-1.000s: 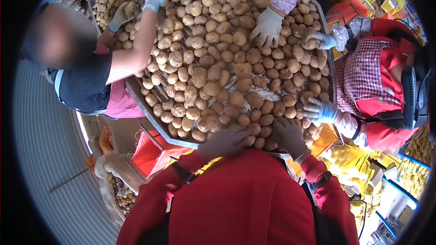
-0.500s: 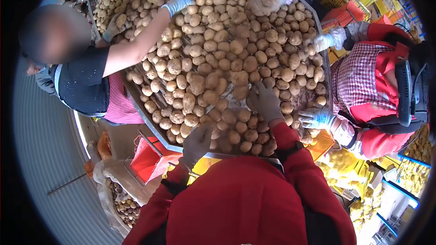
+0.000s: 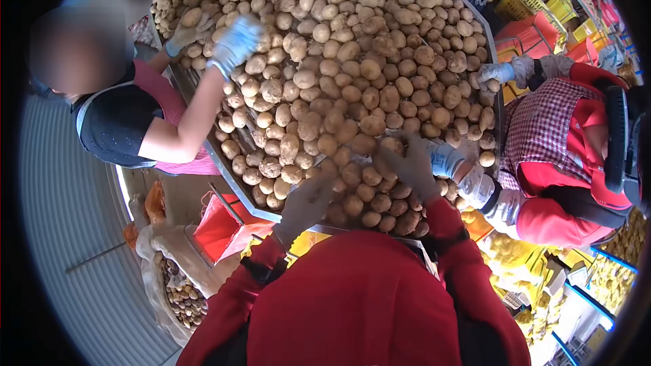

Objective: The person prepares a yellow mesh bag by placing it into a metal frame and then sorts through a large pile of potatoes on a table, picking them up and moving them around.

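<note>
Head cam: left hand (image 3: 306, 205) and right hand (image 3: 409, 166) lie spread on potatoes (image 3: 359, 105); firm, dusty, probably best cupped whole.

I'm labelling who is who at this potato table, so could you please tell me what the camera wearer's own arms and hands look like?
Both arms are in long bright red sleeves, each crossed by a dark strap band near the cuff. The left hand and right hand wear soiled grey-brown fabric work gloves, unlike the pale blue gloves of the co-workers nearby. No markings or logos are readable.

Metal-edged sorting table (image 3: 234, 186), heaped with loose potatoes (image 3: 352, 74), surface beneath apparently slatted, mostly hidden
</note>
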